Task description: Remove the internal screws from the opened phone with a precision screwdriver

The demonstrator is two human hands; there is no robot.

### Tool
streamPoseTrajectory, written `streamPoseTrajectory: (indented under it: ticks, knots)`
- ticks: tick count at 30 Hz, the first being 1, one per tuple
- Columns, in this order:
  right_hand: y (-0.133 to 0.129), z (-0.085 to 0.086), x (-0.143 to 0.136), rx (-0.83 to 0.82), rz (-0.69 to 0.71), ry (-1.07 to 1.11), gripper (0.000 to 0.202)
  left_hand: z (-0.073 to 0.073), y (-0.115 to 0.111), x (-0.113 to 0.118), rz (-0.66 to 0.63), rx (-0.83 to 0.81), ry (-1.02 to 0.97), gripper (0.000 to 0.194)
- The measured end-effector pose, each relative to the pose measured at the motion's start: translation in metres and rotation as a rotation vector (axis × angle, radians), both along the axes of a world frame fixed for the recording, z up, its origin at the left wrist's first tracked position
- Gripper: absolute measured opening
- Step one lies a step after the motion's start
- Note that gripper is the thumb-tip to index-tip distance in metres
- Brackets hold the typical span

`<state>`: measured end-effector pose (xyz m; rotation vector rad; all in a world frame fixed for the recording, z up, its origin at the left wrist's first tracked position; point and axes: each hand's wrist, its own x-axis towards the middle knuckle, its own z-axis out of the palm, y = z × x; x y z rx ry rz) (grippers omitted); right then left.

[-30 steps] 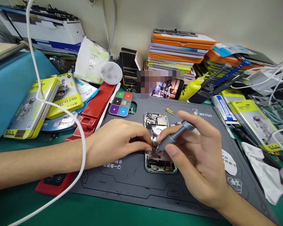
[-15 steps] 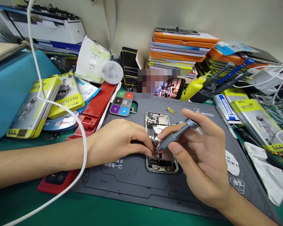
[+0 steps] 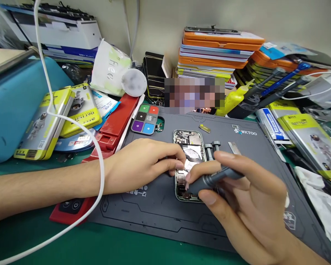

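An opened phone (image 3: 193, 141) with its inner parts bare lies on the grey mat (image 3: 154, 221). My left hand (image 3: 146, 165) reaches over its left edge, thumb and forefinger pinched together above the middle of the phone. What that pinch holds, if anything, is too small to make out. In my right hand (image 3: 253, 195) is a grey screwdriver (image 3: 209, 181), tilted low, with its front end over the lower part of the phone. Its tip is hard to see. Behind the right fingers stand two small dark cylinders (image 3: 209, 151).
A colored-square tray (image 3: 146, 119) and a small yellowish piece (image 3: 204, 128) lie beyond the phone. A red tool (image 3: 113, 129) and battery boxes (image 3: 45, 125) are at left. A yellow bottle (image 3: 231, 101) stands behind. A white cable (image 3: 100, 165) crosses my left forearm.
My right hand has moved right and slightly down, and the screwdriver now lies flatter. My left fingertips have shifted up along the phone. The view has swung slightly.
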<state>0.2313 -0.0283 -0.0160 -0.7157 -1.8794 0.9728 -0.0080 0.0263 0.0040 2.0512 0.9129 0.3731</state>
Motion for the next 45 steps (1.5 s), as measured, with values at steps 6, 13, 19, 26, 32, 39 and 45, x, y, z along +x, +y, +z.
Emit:
streamPoseTrajectory:
  ticks: [6, 13, 19, 26, 32, 39, 45]
  knots:
    - [0.003, -0.004, 0.002, 0.054, 0.063, -0.096, 0.076, 0.001, 0.001, -0.001, 0.019, -0.081, -0.032, 0.022]
    - [0.007, 0.002, -0.001, 0.068, 0.111, -0.135, 0.074, 0.000, 0.000, 0.001, 0.030, -0.059, -0.044, 0.021]
    - [0.006, 0.001, -0.001, 0.099, 0.144, -0.129, 0.075, -0.001, 0.000, -0.001, 0.074, -0.062, -0.117, 0.010]
    - [0.006, -0.003, 0.004, 0.122, 0.164, -0.146, 0.076, 0.003, 0.001, 0.001, 0.122, -0.162, -0.145, 0.017]
    - [0.007, -0.003, 0.003, 0.182, 0.170, -0.147, 0.075, 0.003, 0.000, 0.002, 0.123, -0.174, -0.134, 0.020]
    - [0.008, -0.001, 0.000, 0.408, 0.146, -0.223, 0.060, -0.002, -0.001, 0.002, 0.116, -0.100, -0.093, 0.018]
    - [0.008, 0.006, -0.002, 0.342, 0.190, -0.225, 0.069, -0.003, -0.002, 0.000, 0.100, -0.107, -0.082, 0.019]
